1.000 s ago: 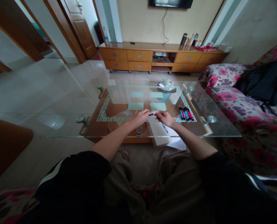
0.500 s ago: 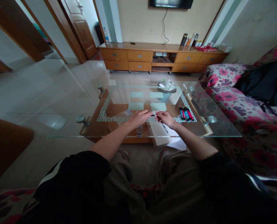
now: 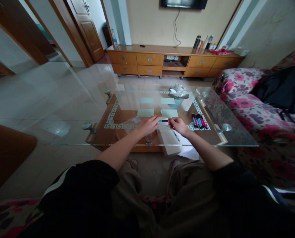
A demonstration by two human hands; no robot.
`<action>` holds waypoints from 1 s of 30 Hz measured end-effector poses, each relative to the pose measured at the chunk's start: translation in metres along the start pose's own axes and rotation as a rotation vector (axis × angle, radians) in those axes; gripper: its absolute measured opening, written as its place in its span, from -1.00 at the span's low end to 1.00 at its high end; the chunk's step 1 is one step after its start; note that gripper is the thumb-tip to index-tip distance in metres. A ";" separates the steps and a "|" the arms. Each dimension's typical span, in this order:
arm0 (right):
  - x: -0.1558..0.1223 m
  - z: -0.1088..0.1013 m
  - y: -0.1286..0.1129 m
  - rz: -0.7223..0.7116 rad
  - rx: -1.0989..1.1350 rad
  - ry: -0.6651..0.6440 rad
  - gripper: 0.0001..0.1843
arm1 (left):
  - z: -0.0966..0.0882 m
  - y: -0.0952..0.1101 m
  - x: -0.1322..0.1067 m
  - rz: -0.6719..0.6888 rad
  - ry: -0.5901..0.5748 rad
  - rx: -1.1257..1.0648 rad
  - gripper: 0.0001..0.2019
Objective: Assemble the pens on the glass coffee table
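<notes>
Above the glass table [image 3: 70,134], a slim blue and black pen [image 3: 163,121] spans the gap between my two hands. My left hand [image 3: 151,125] is closed around its blue end. The fingers of my right hand [image 3: 177,126] pinch at its other end; the exact tip is hidden by them. To the right of my right hand lies a pile of pens [image 3: 199,121] in black, red and blue. Beyond my hands are several pale rectangles [image 3: 145,112] on the tabletop.
Behind the table stands a lined waste basket [image 3: 177,100]. Through the glass I see a white box [image 3: 172,145] and a clear plastic bag [image 3: 131,123]. A floral sofa [image 3: 239,82] borders the right side, and a wooden cabinet [image 3: 149,59] the far wall.
More of the pen now shows between my hands, its blue part included. My right hand has shifted slightly right, so the gap is wider. The pile of pens looks the same.
</notes>
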State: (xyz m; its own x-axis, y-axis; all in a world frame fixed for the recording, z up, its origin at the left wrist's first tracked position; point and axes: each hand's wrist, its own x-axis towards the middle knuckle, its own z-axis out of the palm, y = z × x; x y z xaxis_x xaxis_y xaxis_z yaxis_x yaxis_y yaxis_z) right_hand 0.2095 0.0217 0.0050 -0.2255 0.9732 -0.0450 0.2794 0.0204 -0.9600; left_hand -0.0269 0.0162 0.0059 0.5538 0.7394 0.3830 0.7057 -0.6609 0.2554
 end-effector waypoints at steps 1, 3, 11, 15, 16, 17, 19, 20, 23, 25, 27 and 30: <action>0.000 -0.001 -0.001 0.016 0.008 0.049 -0.43 | 0.000 -0.001 0.001 -0.023 0.028 -0.002 -0.65; 0.000 -0.004 -0.002 0.052 0.034 0.128 -0.45 | 0.002 -0.005 0.002 -0.089 0.117 -0.044 -0.71; -0.003 -0.002 -0.004 0.095 0.098 0.107 -0.42 | 0.005 -0.017 0.007 -0.418 0.397 -0.291 -0.57; -0.005 0.000 -0.007 0.118 0.094 0.070 -0.43 | 0.003 -0.015 0.007 -0.416 0.412 -0.303 -0.54; -0.006 0.001 -0.009 0.124 0.089 0.059 -0.44 | 0.002 -0.014 0.007 -0.409 0.414 -0.297 -0.54; -0.006 0.001 -0.010 0.128 0.081 0.046 -0.44 | 0.001 -0.013 0.007 -0.399 0.414 -0.288 -0.55; -0.008 0.002 -0.013 0.136 0.066 0.018 -0.46 | 0.000 -0.011 0.006 -0.367 0.408 -0.262 -0.56; -0.008 0.002 -0.014 0.140 0.061 0.004 -0.47 | 0.000 -0.011 0.006 -0.345 0.398 -0.247 -0.56; -0.009 0.004 -0.016 0.154 0.058 -0.026 -0.50 | 0.000 -0.011 0.006 -0.295 0.365 -0.207 -0.62; -0.009 0.006 -0.016 0.160 0.068 -0.046 -0.52 | 0.000 -0.012 0.006 -0.290 0.355 -0.184 -0.71; -0.009 0.007 -0.015 0.168 0.085 -0.064 -0.53 | 0.001 -0.014 0.007 -0.309 0.364 -0.171 -0.76; -0.008 0.008 -0.016 0.203 0.122 -0.079 -0.48 | 0.003 -0.016 0.008 -0.352 0.387 -0.186 -0.76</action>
State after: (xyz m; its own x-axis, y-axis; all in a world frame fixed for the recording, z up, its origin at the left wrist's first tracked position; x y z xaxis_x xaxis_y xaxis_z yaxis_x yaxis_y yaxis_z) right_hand 0.1992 0.0118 0.0181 -0.2502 0.9334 -0.2572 0.2129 -0.2061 -0.9551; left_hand -0.0329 0.0330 0.0021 0.0710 0.8417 0.5353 0.7095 -0.4199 0.5660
